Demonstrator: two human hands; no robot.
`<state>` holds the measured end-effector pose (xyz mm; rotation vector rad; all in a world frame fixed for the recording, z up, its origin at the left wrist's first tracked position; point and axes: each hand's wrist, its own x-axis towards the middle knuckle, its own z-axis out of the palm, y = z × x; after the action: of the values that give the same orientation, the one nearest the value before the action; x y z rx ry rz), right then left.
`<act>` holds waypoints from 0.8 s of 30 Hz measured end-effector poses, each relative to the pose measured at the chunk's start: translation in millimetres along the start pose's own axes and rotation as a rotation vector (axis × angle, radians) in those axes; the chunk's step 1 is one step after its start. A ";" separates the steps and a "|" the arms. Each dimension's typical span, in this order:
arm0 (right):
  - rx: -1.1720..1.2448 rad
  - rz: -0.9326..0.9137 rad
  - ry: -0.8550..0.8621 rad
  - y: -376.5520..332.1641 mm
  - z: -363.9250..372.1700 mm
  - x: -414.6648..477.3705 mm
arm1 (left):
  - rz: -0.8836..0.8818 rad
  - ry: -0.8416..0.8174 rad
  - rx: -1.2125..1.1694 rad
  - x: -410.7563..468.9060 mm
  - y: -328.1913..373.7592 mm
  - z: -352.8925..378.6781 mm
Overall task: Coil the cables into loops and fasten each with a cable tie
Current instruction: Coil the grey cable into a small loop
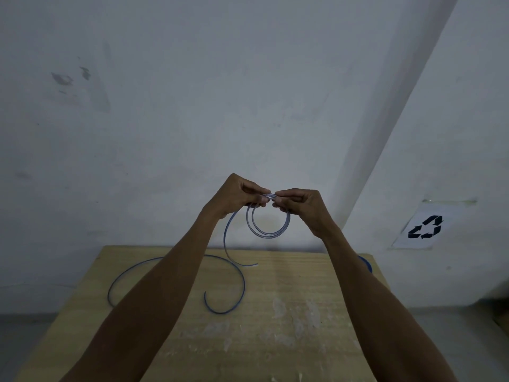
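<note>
A thin blue cable is partly wound into a small coil (268, 235) of about two loops, held up in the air above the table. My left hand (239, 195) pinches the top of the coil from the left. My right hand (298, 202) pinches it from the right, fingertips nearly touching the left hand's. A loose tail (226, 241) hangs from the left hand down to the table. A second blue cable (242, 274) lies on the wooden table in a wide open curve, partly hidden under my left forearm. No cable tie is visible.
The wooden table (275, 326) has pale scuffed patches and stands against a white wall. Something blue (366, 264) shows at the table's far right edge behind my right forearm. A sheet with a recycling symbol (425, 227) leans on the wall at right.
</note>
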<state>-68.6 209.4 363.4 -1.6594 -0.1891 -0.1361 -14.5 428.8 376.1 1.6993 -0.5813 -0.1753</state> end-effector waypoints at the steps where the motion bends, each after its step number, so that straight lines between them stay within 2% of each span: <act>1: 0.006 -0.003 0.015 0.4 1.0 0.0 | 0.003 0.002 -0.002 -0.3 0.0 0.9; 8: 0.126 -0.023 0.162 2.5 3.0 0.5 | 0.019 -0.020 -0.094 -3.5 -0.7 7.7; 11: 0.232 -0.014 0.223 3.9 1.7 -1.6 | 0.008 0.039 -0.144 -5.6 -3.1 11.7; 14: 0.250 0.035 0.198 3.1 -2.0 -4.9 | 0.022 0.105 -0.179 -4.4 -4.9 13.8; 19: 0.111 0.037 0.124 -4.4 -11.7 -8.0 | 0.034 0.084 -0.153 -3.0 -4.2 14.0; 24: 0.134 0.011 0.176 -5.5 -10.7 -9.7 | 0.054 0.084 -0.164 -2.3 1.0 16.9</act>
<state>-78.9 198.9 367.8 -1.5058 -0.0542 -0.2553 -24.0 414.9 372.8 1.5233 -0.5347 -0.1090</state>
